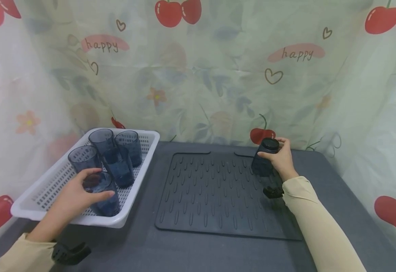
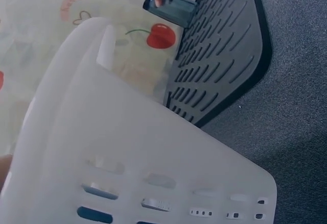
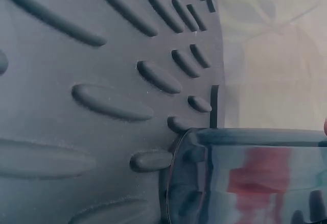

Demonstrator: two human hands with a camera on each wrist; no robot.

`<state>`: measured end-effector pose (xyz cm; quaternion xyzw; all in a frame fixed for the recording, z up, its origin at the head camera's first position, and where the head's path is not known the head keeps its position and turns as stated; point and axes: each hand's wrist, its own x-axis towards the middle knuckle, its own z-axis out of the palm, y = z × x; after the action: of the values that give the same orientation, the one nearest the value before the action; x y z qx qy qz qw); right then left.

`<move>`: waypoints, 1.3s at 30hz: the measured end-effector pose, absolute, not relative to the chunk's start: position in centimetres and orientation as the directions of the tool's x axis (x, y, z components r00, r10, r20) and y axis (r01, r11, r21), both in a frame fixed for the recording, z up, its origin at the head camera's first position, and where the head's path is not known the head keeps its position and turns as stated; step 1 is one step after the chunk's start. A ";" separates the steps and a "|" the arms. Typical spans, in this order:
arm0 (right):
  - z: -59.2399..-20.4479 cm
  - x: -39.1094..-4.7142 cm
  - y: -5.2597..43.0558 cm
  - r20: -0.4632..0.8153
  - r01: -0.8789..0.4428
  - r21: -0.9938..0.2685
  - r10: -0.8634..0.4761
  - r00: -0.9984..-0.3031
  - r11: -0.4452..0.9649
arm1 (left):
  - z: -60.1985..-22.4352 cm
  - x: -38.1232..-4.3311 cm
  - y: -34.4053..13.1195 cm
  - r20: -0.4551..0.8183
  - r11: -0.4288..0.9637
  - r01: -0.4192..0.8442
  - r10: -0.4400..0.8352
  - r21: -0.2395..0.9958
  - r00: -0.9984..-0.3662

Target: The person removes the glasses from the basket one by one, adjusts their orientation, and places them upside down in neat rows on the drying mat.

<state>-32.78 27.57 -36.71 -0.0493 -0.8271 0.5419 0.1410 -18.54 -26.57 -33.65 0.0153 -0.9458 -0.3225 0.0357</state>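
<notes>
My left hand (image 1: 72,192) is at the front of the white basket (image 1: 112,222), its thumb and fingers round the rim of a blue-tinted drinking glass (image 1: 107,207). Several more such glasses (image 1: 131,149) stand close behind it, one of them leaning. At the back right of the black ribbed drying mat (image 1: 211,200), my right hand (image 1: 283,160) grips another glass (image 1: 261,165) by its upper end. That glass is upside down, base up; in the right wrist view its rim (image 3: 176,183) is down at the mat's ribs. The basket wall (image 2: 127,127) hides the left hand's work in the left wrist view.
A dark grey cloth (image 1: 184,251) covers the table under basket and mat. Behind and at both sides hangs a printed curtain (image 1: 201,94) with cherries, close to the mat's back edge. The basket's raised right rim (image 1: 151,151) stands between the glasses and the mat.
</notes>
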 end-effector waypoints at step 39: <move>-32.5 -31.2 28.1 0.259 -0.182 -0.918 0.185 -0.948 0.352 | -26.7 -15.9 -25.2 0.339 0.697 0.149 -0.141 0.701 -0.930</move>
<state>-31.21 28.10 -32.50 -0.0007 -0.8063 0.5692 0.1612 -15.93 -25.21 -26.69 -0.0023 -0.9020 -0.3892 0.1867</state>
